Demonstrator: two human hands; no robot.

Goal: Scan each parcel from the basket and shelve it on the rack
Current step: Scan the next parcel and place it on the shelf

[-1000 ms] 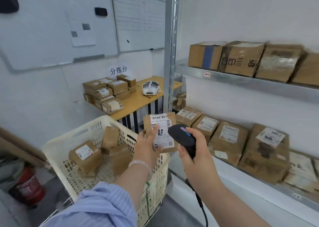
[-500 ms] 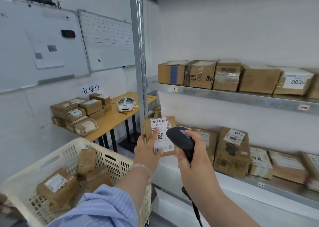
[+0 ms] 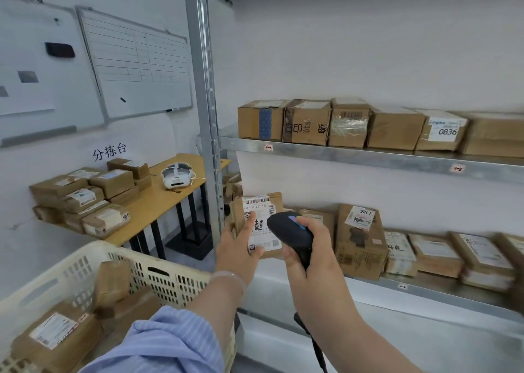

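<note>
My left hand (image 3: 237,249) grips a small brown parcel (image 3: 276,202) upright, thumb across its white barcode label. My right hand (image 3: 307,248) grips a black handheld scanner (image 3: 289,232) just right of the label, its head turned toward the parcel and its cable hanging down. A cream plastic basket (image 3: 175,280) at lower left holds several brown parcels (image 3: 62,335). The metal rack (image 3: 368,157) fills the right side. Its upper shelf carries a row of cardboard boxes (image 3: 307,123). More parcels (image 3: 360,242) sit on the lower shelf behind my hands.
A wooden sorting table (image 3: 167,202) at left bears stacked parcels (image 3: 85,199) and a white headset (image 3: 176,175). Whiteboards (image 3: 136,63) hang on the wall. The rack's upright post (image 3: 202,103) stands between table and shelves. Bare shelf surface (image 3: 425,287) lies in front of the lower parcels.
The view has swung right and up, showing more of the rack and less of the basket. Both hands keep the parcel and scanner together in the same grip.
</note>
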